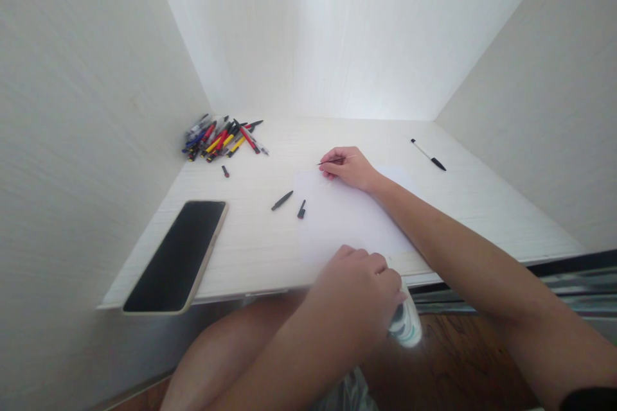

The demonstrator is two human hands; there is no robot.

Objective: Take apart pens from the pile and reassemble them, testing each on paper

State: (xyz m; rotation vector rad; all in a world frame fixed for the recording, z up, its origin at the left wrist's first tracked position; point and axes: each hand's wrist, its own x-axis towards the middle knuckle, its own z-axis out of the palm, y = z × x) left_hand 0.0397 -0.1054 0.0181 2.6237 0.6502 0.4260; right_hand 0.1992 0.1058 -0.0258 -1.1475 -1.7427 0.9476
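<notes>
The right hand (349,167) pinches a half-covered refill (332,160); whether the left hand (360,282) grips, I cannot tell.

white paper (347,221), black cap (301,212), faintly streaked whitish desk (250,250)

Slender stick (332,160), possibly a refill, blurred

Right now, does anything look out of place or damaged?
The phone appears to jut slightly past the near edge of the desk, at left, which looks precarious. No spill or damage stands out.
</notes>
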